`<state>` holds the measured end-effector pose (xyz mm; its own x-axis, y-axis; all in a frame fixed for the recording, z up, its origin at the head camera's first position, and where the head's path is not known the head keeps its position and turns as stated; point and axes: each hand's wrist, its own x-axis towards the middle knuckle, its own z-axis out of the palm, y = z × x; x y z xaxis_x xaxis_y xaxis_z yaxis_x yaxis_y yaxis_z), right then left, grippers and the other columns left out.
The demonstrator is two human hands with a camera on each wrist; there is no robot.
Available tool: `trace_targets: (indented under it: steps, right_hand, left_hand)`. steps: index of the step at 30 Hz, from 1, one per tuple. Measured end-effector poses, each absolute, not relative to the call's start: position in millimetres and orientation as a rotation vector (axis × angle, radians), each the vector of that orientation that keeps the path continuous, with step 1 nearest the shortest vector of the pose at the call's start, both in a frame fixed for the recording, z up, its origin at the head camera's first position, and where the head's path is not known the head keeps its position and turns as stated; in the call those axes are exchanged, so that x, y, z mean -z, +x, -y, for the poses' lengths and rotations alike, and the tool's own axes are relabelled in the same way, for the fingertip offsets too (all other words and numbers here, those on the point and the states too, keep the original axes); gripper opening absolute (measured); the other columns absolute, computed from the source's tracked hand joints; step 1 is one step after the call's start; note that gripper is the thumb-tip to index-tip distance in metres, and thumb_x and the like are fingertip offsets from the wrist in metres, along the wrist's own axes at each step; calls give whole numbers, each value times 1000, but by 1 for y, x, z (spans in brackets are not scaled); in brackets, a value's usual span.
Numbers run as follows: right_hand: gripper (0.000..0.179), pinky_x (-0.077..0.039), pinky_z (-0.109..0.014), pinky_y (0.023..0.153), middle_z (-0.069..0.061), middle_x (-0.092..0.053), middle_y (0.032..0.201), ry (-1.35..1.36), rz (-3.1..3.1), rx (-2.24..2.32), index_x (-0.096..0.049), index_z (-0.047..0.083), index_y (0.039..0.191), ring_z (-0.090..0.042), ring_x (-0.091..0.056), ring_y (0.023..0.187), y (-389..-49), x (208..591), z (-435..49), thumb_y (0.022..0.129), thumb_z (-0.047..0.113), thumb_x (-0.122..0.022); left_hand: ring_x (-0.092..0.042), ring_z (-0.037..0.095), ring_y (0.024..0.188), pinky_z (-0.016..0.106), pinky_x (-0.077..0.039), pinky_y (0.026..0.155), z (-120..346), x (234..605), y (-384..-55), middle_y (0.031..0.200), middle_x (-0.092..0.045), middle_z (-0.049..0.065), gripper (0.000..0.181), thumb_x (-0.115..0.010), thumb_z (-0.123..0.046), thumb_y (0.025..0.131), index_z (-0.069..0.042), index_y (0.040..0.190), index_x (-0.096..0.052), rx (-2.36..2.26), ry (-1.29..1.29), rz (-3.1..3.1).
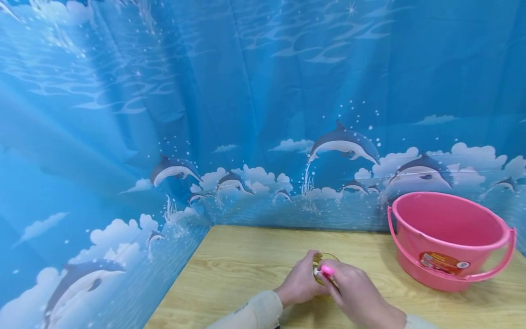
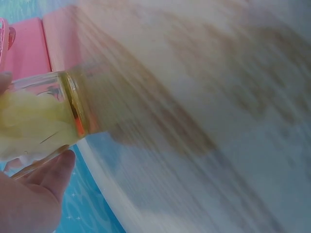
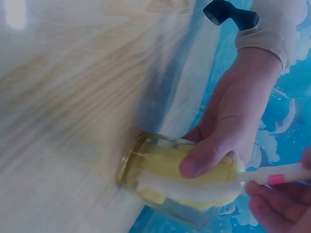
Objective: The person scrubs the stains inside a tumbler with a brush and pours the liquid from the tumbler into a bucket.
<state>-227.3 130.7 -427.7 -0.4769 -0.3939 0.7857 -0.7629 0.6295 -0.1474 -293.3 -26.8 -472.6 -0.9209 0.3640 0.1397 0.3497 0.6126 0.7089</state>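
Note:
My left hand (image 1: 301, 279) grips a clear, amber-tinted glass (image 3: 182, 213) around its side, with the thumb across the near wall in the right wrist view. The glass's thick base is at the wooden tabletop. Inside it sits the pale yellow and white sponge head (image 3: 160, 188) of a cup brush. My right hand (image 1: 359, 290) holds the brush's white handle (image 3: 260, 174), which has a pink band and a pink end (image 1: 327, 270), above the rim. In the left wrist view the sponge (image 2: 34, 119) fills much of the glass, and the left fingers (image 2: 60, 170) lie along its side.
A pink bucket (image 1: 435, 274) with its handle hanging down stands to the right on the wooden table (image 1: 238, 256). Blue dolphin-printed sheeting (image 1: 255, 114) hangs behind the table and along its left side.

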Motion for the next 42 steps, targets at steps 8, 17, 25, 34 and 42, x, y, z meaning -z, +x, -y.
trace_targets:
  steps: [8,17,25,34,42]
  right_hand:
    - [28,-58,-21,70,4,-74,92,927,2113,-585,-70,10,111,-7,-70,80,-238,423,-121,84,6,-77]
    - [20,-40,-16,49,16,-47,61,833,2419,-767,-70,12,112,4,-35,50,-251,405,-117,92,15,-72]
    - [16,-30,-17,41,9,-42,57,671,2614,-853,-67,11,111,0,-31,44,-269,392,-120,99,21,-63]
    - [13,-32,-18,39,2,-49,59,504,2683,-1040,-63,11,95,-8,-39,46,-287,385,-133,102,21,-58]
    - [17,-38,-24,41,-1,-54,64,412,2687,-1136,-62,8,94,-12,-43,49,-291,384,-143,102,22,-58]
  left_hand:
    - [-61,1,105,17,-49,95,25,474,-298,117,-66,-12,55,-84,-32,75,-21,125,-63,-787,1029,-3030]
    - [-59,2,113,21,-48,99,30,476,-296,124,-64,-14,78,-92,-28,70,-22,136,-53,-1085,919,-2890]
    - [-58,1,113,24,-49,98,28,476,-297,131,-59,-17,109,-95,-36,66,-29,154,-32,-1246,726,-2771]
    - [-58,-2,91,24,-53,80,27,474,-299,108,-61,-17,83,-94,-37,66,-23,134,-49,-1323,580,-2658]
    - [-61,2,99,22,-52,85,28,475,-297,113,-62,-12,83,-95,-36,65,-21,132,-50,-1335,608,-2688]
